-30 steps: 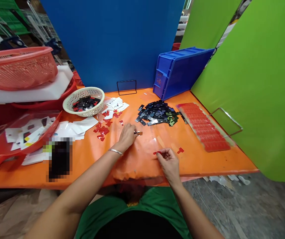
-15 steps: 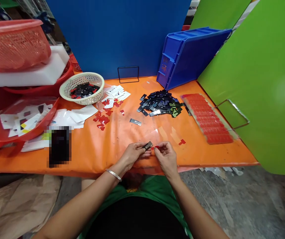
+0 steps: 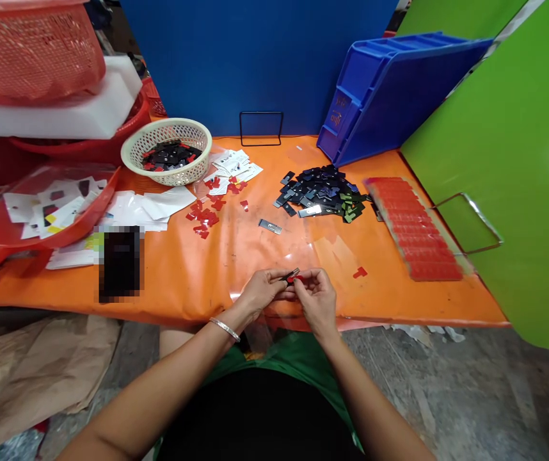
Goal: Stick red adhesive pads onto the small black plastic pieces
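My left hand (image 3: 260, 293) is closed around a small flat dark metal piece (image 3: 292, 273), tilted on edge between thumb and fingers. Against it, my right hand (image 3: 320, 299) pinches a small red tab (image 3: 295, 280); whether the tab is fixed to the piece I cannot tell, as fingers cover part of both. Beyond my hands lies a single silver-grey metal piece (image 3: 270, 226). A heap of similar dark pieces (image 3: 320, 191) is farther back to the right. One loose red tab (image 3: 359, 273) rests right of my right hand.
Red tabs (image 3: 205, 214) and printed papers (image 3: 236, 165) lie at left-centre. A cream basket (image 3: 130, 153) holds dark and red pieces. Red dustpan-like tray (image 3: 75, 232) is left, blurred dark object (image 3: 119, 264) nearby. Red strip sheet (image 3: 413, 230) and blue crate (image 3: 375, 96) stand right.
The dark piece has turned more on edge, and the red tab in my right hand has come against it. My hands are closer together. The camera view has shifted slightly.
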Motion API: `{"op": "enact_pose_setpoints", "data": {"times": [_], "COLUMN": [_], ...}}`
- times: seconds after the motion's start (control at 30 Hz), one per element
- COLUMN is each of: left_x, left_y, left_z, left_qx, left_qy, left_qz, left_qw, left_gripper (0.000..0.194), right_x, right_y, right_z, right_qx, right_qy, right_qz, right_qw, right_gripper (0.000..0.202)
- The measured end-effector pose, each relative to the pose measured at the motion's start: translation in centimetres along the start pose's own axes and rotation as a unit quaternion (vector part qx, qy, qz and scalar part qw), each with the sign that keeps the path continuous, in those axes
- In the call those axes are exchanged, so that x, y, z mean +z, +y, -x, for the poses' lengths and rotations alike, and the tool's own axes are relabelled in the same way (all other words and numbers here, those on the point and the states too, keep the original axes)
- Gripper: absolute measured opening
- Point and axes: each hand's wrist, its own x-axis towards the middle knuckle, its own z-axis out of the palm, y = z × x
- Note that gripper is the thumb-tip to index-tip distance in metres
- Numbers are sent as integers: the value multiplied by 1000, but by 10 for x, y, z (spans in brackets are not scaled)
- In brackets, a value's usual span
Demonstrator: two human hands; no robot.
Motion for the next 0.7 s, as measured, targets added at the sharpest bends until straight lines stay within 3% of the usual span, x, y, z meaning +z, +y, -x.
{"op": "enact_pose_setpoints", "data": {"times": [0.7], "left_x": [-2], "left_y": [-2], "left_z": [-1], "left_qx": [3], "left_qy": [5], "left_qz": [-8], "left_qw": [1000], "left_gripper": [28], "right_x": [-1], "right_y": [2], "right_z": [0], "right_qx": [0], "right_qy": [-5], "right_qz": [15], "right_qw": [1000], "right_gripper": [19]}}
